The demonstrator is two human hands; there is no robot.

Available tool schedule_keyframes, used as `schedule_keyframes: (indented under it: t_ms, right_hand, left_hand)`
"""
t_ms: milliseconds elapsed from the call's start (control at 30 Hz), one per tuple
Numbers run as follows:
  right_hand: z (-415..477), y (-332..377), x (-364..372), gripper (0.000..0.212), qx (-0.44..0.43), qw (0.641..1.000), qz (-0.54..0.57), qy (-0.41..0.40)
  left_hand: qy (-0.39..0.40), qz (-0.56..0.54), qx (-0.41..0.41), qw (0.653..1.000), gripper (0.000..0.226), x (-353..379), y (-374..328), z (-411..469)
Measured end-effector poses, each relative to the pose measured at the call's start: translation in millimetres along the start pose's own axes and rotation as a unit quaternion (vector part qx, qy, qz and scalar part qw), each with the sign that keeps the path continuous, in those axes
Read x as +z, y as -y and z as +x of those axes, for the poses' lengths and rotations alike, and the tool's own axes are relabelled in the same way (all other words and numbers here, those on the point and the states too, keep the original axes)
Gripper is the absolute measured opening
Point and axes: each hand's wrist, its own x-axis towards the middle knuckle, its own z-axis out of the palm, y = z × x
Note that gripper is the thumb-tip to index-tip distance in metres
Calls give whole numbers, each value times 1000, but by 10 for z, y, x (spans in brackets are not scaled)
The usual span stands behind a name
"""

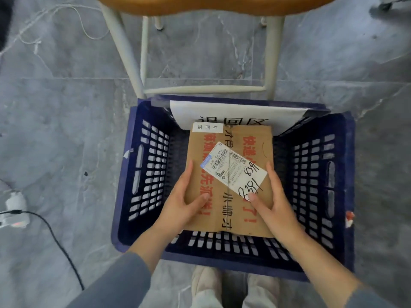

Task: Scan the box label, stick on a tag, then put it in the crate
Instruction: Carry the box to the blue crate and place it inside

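Note:
A flat brown cardboard box [244, 152] with red printing is held inside the dark blue slatted crate [142, 174] on the floor. A white shipping label [233, 167] with barcodes and handwritten numbers lies slantwise on its top. A small white tag [207, 127] with black characters sticks at its far left corner. My left hand [184, 196] grips the box's near left edge, thumb on top. My right hand [271, 201] grips the near right edge the same way. Whether the box rests on the crate's bottom I cannot tell.
A white paper sign [240, 112] hangs on the crate's far wall. A stool with pale metal legs [124, 52] stands just beyond the crate. A white scanner [14, 207] with a black cable [60, 243] lies on the grey floor at left. My feet [233, 285] are below the crate.

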Motion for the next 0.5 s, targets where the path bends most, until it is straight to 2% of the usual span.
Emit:
schedule_keyframes:
  t_ms: [500]
  right_hand:
    - [357,-599,20,96,34,993,-102,53]
  left_hand:
    - [43,107,-7,993,93,161,634,449]
